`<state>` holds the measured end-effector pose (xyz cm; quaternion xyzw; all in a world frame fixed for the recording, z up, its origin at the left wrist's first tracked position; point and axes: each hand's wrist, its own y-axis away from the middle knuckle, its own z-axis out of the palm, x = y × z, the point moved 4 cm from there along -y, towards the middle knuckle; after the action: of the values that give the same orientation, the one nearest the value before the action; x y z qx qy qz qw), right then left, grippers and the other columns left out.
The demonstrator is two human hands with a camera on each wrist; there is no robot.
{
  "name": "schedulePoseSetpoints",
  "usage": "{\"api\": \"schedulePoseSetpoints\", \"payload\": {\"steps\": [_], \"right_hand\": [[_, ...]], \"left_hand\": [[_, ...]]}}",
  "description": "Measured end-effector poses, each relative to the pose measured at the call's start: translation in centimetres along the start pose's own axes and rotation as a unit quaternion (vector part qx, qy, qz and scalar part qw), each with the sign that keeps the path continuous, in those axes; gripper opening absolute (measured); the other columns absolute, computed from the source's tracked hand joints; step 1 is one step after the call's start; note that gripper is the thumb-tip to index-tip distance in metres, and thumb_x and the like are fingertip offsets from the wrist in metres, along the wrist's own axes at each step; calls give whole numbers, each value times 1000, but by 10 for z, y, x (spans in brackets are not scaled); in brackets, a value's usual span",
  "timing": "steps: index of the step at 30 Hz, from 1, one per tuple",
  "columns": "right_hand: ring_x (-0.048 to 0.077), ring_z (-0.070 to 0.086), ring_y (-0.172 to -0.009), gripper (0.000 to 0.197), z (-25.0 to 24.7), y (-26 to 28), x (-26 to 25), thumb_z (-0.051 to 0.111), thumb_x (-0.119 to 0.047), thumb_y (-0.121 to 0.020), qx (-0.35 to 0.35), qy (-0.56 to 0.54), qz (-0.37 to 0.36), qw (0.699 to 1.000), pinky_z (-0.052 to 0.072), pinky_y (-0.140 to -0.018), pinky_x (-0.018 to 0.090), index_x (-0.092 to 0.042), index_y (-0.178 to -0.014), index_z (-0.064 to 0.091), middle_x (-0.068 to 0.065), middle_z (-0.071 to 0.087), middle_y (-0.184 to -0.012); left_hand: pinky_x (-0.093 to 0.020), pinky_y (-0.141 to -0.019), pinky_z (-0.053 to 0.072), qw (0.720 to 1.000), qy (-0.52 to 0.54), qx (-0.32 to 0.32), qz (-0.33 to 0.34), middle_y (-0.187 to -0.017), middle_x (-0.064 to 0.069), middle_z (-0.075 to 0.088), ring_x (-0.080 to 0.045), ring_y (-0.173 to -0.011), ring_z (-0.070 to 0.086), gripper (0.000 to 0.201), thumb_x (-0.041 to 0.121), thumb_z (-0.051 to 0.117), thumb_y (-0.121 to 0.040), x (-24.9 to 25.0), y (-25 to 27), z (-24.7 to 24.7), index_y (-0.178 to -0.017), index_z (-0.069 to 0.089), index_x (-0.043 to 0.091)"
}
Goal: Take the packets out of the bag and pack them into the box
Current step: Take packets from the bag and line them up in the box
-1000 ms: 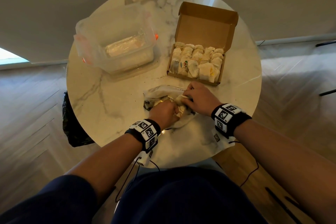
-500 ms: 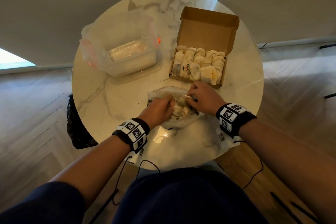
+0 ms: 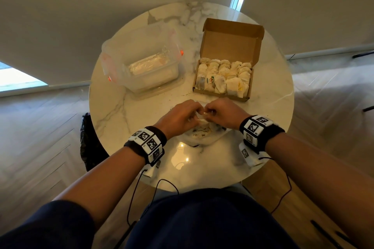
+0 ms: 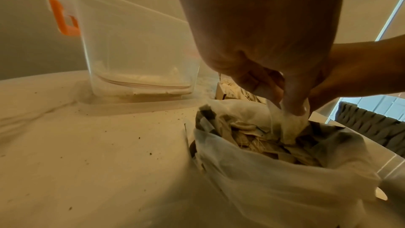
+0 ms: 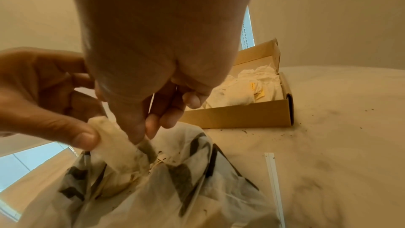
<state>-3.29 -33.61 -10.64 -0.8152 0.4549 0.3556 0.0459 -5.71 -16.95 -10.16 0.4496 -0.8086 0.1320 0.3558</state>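
Note:
A translucent plastic bag point(image 3: 202, 139) with dark print lies open on the table's near side, with several pale packets point(image 4: 258, 138) inside it. My left hand point(image 3: 194, 115) and right hand point(image 3: 210, 112) meet just over its mouth. Between them they pinch one pale packet point(image 5: 116, 146): the left thumb presses on its upper end, and the right fingertips point(image 5: 140, 138) grip its lower edge. In the left wrist view the same packet point(image 4: 291, 126) hangs from my left hand point(image 4: 285, 108). The open cardboard box point(image 3: 240, 98) stands beyond on the right, filled with rows of packets point(image 3: 222, 77).
A clear plastic tub point(image 3: 145, 66) with orange clips stands at the back left, a flat pale bag inside it. Dark crumbs speckle the marble table point(image 3: 125, 119) near the box. A dark bag point(image 3: 89, 143) hangs off the table's left edge. Cables run from both wristbands.
Both hands have come up out of the bag's contents and drawn together over its mouth, now pinching a single packet between them. The box and the tub have not moved.

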Motion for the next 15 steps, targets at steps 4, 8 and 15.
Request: {"api": "schedulePoseSetpoints", "payload": {"steps": [4,8,15], "right_hand": [[12,58,-70,15,3,1,-2,73,-17,-84,-13,-7,24,1000,43,-65,26,-14,-98,76,-1,68,-78],[9,55,-70,11,4,4,-3,71,-15,-86,0,-21,36,999,35,-62,18,-15,-97,73,-8,61,-77],[3,49,-72,25,9,9,4,75,-33,-85,-13,-42,38,998,34,-63,16,-18,-105,69,-7,58,-88]], "left_hand": [[-28,-73,50,1000,-5,11,-21,-96,4,63,-12,-82,58,22,21,69,-88,1,-1,-3,-108,60,18],[-30,-68,50,999,-21,8,-34,-86,6,64,-13,-76,59,13,23,66,-91,1,-3,-4,-100,58,19],[-25,-67,47,1000,-10,9,-19,-83,5,62,-13,-75,58,14,23,67,-91,8,-13,-13,-98,57,18]]}}
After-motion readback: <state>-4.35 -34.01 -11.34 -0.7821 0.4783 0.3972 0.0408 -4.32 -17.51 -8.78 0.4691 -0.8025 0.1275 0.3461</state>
